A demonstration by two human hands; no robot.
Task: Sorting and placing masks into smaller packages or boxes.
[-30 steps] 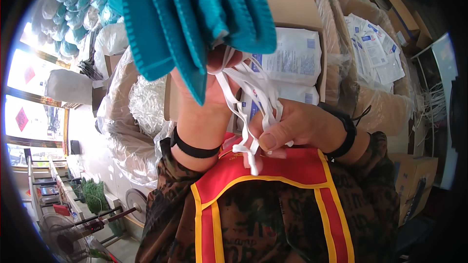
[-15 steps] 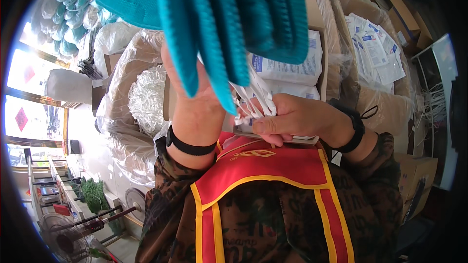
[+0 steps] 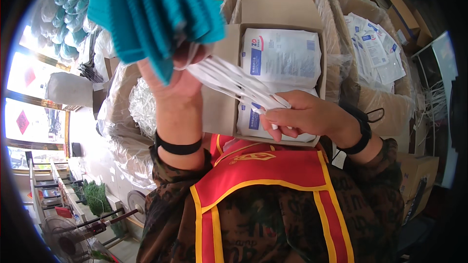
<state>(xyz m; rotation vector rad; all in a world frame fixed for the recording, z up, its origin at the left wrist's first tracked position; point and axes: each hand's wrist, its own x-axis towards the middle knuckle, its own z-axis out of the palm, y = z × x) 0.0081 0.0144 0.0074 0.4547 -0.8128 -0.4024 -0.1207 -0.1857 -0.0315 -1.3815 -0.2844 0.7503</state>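
- Left hand's (image 3: 174,82) closed grip is holding the teal fabric bundle (image 3: 153,12) left of the open carton (image 3: 278,7).
- Right hand's (image 3: 306,116) pinched grip is holding white straps (image 3: 231,78) across the carton's left edge.
- Packets (image 3: 287,61) are showing blue-printed labels.

The head view looks from the left of two fisheye cameras worn on the person's head, facing down over the red apron (image 3: 263,168). The left hand (image 3: 176,85) and right hand (image 3: 307,114) are close to the lens; the open carton (image 3: 280,5) lies farther below, its near edge beside the apron. Toward the dark round rim, the window frames (image 3: 36,98) bend.
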